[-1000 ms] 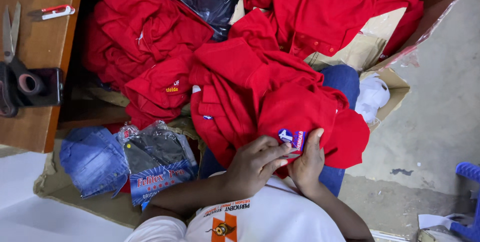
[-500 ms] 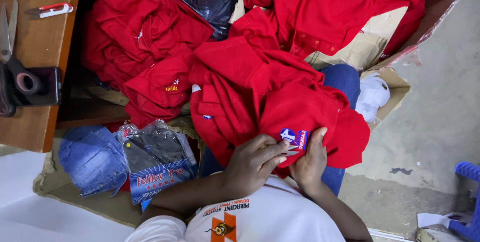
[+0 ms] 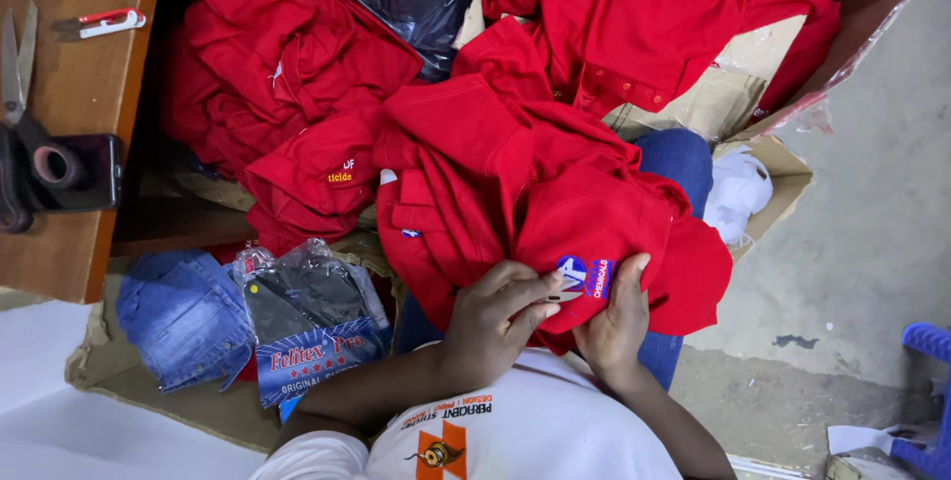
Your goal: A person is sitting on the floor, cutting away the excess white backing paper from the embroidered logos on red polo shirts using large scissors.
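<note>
My left hand (image 3: 500, 310) and right hand (image 3: 616, 320) held a red shirt (image 3: 515, 183) on my lap, fingers pinching the fabric on either side of its blue patch (image 3: 584, 277). More red shirts (image 3: 277, 74) lay beyond, scissors (image 3: 18, 64) on the table (image 3: 74, 252) to my left.

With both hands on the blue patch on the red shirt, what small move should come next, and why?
Probably press the small blue and white patch flat with the left hand. Its fingertips already lie on the patch's left edge, while the right hand grips the folded red fabric shirt beside it, stretched over the lap.
</note>
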